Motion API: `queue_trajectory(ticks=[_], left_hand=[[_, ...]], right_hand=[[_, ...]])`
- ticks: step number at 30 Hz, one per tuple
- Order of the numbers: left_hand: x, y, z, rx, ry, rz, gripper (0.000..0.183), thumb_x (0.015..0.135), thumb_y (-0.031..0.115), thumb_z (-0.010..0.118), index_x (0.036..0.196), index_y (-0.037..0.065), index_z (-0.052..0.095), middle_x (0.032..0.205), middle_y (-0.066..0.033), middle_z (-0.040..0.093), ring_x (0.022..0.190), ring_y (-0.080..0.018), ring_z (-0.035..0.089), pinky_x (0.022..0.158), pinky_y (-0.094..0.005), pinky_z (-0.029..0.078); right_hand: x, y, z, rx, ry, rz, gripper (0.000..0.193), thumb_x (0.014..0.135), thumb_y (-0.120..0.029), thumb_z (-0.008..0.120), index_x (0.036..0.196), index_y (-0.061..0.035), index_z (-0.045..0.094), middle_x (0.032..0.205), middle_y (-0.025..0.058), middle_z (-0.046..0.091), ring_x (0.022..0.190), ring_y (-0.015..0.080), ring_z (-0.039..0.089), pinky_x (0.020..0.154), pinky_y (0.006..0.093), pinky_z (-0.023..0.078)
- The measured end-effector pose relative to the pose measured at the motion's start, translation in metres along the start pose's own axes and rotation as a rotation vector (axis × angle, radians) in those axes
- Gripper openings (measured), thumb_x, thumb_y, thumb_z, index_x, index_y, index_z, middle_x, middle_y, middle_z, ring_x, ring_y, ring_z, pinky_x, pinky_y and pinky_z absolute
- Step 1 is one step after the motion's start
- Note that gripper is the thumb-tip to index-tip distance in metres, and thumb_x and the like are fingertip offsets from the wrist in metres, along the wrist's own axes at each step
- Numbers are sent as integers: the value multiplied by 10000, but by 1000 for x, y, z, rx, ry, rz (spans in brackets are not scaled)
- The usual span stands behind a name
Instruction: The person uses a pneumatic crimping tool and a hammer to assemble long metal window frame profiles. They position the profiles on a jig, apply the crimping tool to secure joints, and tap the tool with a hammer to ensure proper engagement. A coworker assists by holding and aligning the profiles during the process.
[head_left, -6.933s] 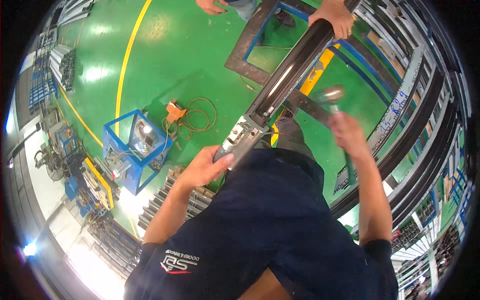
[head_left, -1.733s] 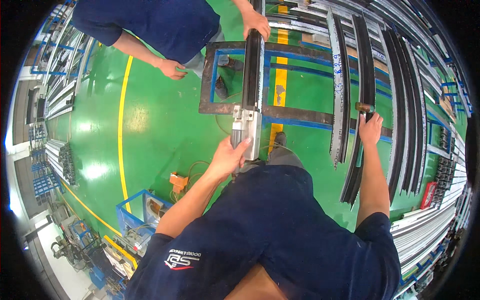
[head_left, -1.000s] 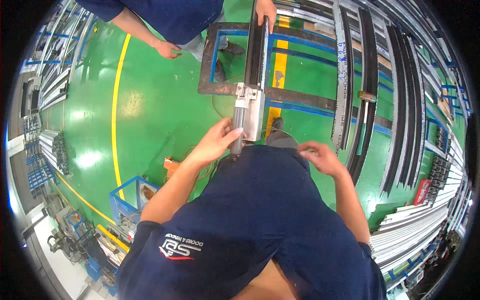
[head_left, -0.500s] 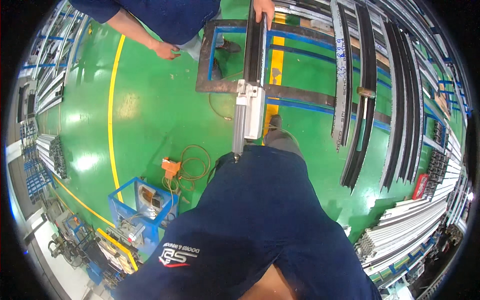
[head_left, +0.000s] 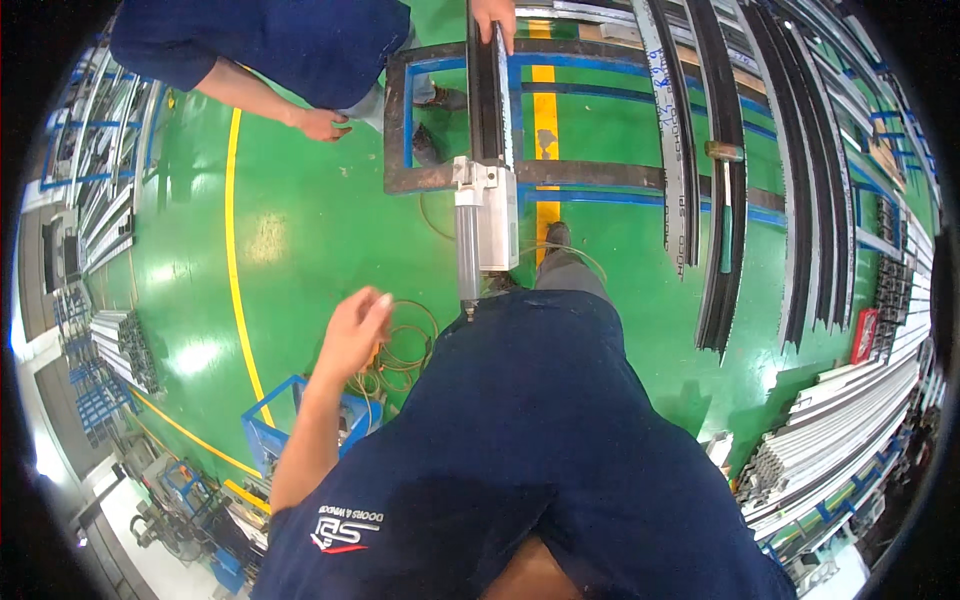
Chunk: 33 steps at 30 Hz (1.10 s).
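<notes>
My left hand (head_left: 357, 332) is raised above the green floor at the lower left, its fingers loosely bent and partly apart, with no object seen in it. My right hand is out of view. Just ahead of my body is a pneumatic device with a grey cylinder (head_left: 469, 245) and a white block (head_left: 500, 225). From it a long dark profile (head_left: 487, 110) runs away from me across a blue frame table (head_left: 398, 120) with dark padded bars. A co-worker's hand (head_left: 494, 18) rests on the profile's far part; their other hand (head_left: 322, 124) hangs beside the table.
A mallet (head_left: 724, 152) with a green handle lies on dark profiles (head_left: 722, 290) to the right. White profiles (head_left: 830, 430) are stacked lower right, near a red box (head_left: 864, 335). Coiled hose (head_left: 410, 340) lies on the floor beside a blue stand (head_left: 262, 425) at lower left.
My left hand has come into view from the lower left, covering the orange foot pedal. The table and profiles sit slightly further left in the picture. The co-worker still touches the profile.
</notes>
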<state>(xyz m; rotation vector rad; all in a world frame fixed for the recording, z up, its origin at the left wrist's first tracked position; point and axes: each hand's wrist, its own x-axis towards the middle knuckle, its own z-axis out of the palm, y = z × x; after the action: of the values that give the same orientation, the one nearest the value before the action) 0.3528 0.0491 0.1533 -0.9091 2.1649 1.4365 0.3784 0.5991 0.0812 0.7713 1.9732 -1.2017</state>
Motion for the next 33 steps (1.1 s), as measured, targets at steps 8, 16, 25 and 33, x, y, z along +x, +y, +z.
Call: queue_trajectory(ticks=[8, 16, 25, 33], left_hand=[[16, -17, 56, 386, -503, 185, 284, 1057, 282, 632, 1125, 13, 694, 1032, -182, 759, 1006, -355, 722, 876, -449, 552], [-19, -74, 52, 133, -609, 97, 243, 1052, 242, 640, 1160, 29, 688, 1013, -181, 748, 944, -271, 729, 829, -408, 545], [-81, -52, -66, 748, -655, -95, 237, 1047, 249, 645, 1127, 30, 687, 1008, -182, 746, 913, -286, 726, 812, -415, 543], [-51, 201, 34, 816, -582, 480, 251, 1030, 280, 658, 1047, 30, 683, 971, -196, 731, 887, -392, 700, 783, -463, 534]], right_hand=[[-12, 4, -5, -46, -3, -7, 247, 954, -223, 683, 1024, 5, 746, 915, 226, 732, 893, 382, 732, 827, 491, 566], [-17, -58, -23, -473, -47, -203, 229, 935, -202, 677, 976, 12, 746, 838, 260, 723, 832, 415, 738, 786, 510, 570], [-13, -85, 6, -744, -147, -623, 177, 914, -197, 684, 850, -33, 699, 813, 237, 706, 832, 474, 699, 774, 564, 558], [15, -117, 53, -911, -115, -891, 188, 858, -224, 698, 817, -53, 764, 788, 201, 742, 773, 428, 742, 719, 534, 598]])
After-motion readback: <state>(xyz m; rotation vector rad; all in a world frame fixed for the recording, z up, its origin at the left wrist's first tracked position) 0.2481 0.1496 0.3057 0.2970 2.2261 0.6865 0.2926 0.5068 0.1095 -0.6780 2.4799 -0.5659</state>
